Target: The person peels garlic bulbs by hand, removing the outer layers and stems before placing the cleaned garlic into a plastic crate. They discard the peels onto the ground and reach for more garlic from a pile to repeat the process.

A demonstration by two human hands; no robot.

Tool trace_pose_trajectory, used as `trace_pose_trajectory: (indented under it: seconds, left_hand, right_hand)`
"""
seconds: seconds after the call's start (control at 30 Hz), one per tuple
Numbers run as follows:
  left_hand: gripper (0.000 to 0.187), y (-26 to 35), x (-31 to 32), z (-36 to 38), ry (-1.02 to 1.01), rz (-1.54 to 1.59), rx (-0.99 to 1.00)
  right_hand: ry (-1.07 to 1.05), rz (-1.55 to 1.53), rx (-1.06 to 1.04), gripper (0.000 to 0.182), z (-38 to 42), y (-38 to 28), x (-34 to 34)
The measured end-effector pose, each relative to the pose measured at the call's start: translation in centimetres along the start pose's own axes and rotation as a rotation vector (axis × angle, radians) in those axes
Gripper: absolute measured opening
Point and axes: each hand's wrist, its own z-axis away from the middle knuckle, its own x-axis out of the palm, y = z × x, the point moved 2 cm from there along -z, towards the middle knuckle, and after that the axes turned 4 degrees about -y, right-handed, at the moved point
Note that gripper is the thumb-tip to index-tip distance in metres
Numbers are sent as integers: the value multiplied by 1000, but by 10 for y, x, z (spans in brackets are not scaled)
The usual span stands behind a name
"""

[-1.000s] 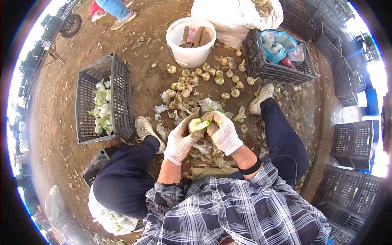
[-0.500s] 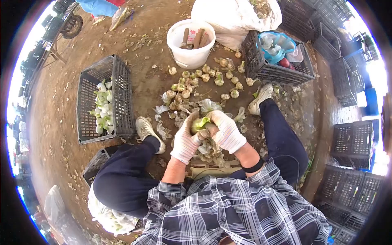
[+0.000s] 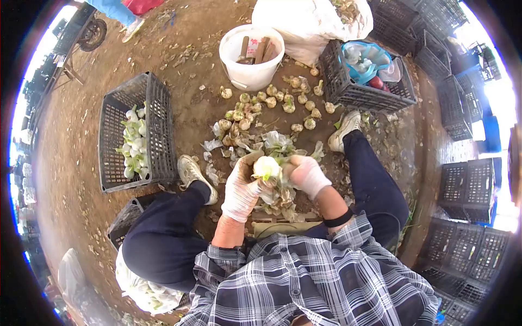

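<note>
While the person sits low on the dirt ground, the gloved left hand is wrapped around a pale vegetable bulb — fingers closed on it. The gloved right hand pinches its side, just above a heap of peeled leaves.

The bulb sits at centre, between the left hand at its 8 o'clock and the right hand at 3. A heap of trimmings lies beneath it. Loose bulbs lie at 12, the bucket beyond them. A crate lies at 9, another crate at 1.
</note>
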Motion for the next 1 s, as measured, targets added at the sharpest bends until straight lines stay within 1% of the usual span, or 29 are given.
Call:
trace_pose_trajectory:
  seconds: [0.03, 0.1, 0.13, 0.17, 0.2, 0.23, 0.3, 0.33, 0.37, 0.4, 0.43, 0.47, 0.5, 0.53, 0.57, 0.6, 0.63, 0.67, 0.7, 0.77, 0.83, 0.87, 0.93, 0.97, 1.0]
  left_hand:
    - [77, -1, -3, -1, 3, -102, 84]
    - [73, -7, -8, -6, 0, -304, 258]
    - [67, 1, -4, -7, -3, -527, 334]
    - [64, 6, 0, -7, -8, -631, 327]
    - [62, 11, 3, -6, -12, -736, 319]
    - [59, 14, 5, -5, -13, -841, 311]
    - [52, 16, 3, -2, 19, -811, 206]
    - [49, 16, 2, 0, 34, -795, 153]
    - [46, 15, 0, 1, 47, -778, 101]
    - [38, 15, -4, -2, 95, -606, -56]
    - [35, 18, -3, -2, 57, -590, -98]
    - [33, 24, -1, -1, 23, -576, -139]
    - [31, 30, 1, 0, -7, -562, -178]
    - [30, 22, -1, -1, 23, -518, -248]
    - [27, 12, -9, -3, 21, -859, -72]
    - [23, 11, -10, -3, 7, -1101, 27]
    - [19, 13, -8, -4, 7, -1355, 132]
    - [15, 15, -7, -4, 41, -1410, 159]
    - [13, 16, -5, -1, 72, -1462, 177]
    - [19, 24, 0, -3, 99, -1436, 75]
    - [19, 23, -4, -5, 112, -1342, 0]
    - [20, 21, -8, -5, 129, -1313, 6]
    - [19, 0, -24, -7, 162, -1016, -65]
    - [19, -7, -31, -9, 177, -863, -98]
    - [18, 7, -20, -8, 276, -468, -359]
  right_hand:
    - [-92, -344, -15, 34, 3, -2, -8]
    - [-264, -718, -114, 42, 14, -13, -11]
    - [-229, -669, -173, 47, 21, -29, -8]
    - [-195, -621, -231, 52, 26, -44, -3]
    - [-235, -758, -190, 52, 26, -47, -4]
    - [-199, -732, -164, 51, 25, -46, -3]
    - [-135, -680, -111, 47, 23, -43, 1]
    - [-55, -516, -149, 43, 28, -53, -2]
    - [-17, -426, -227, 43, 26, -50, -2]
    - [22, -337, -303, 43, 24, -47, 0]
    - [59, -248, -377, 43, 23, -46, 1]
    - [152, -29, -560, 43, 25, -49, 1]
    - [160, 77, -582, 42, 26, -51, 1]
    - [166, 184, -607, 42, 28, -52, 1]
    - [176, 287, -646, 42, 26, -55, 3]
    - [281, 343, -743, 42, 25, -57, 8]
    - [302, 448, -779, 44, 21, -53, 11]
    - [328, 465, -842, 45, 18, -56, 13]
    - [260, 432, -776, 44, 16, -54, 13]
    - [226, 432, -743, 42, 18, -60, 14]
    - [261, 416, -773, 42, 15, -57, 18]
    - [260, 378, -743, 42, 15, -56, 19]
    - [251, 305, -675, 42, 17, -53, 21]
    - [238, 173, -659, 43, 14, -48, 24]
    - [222, 43, -635, 43, 10, -48, 27]
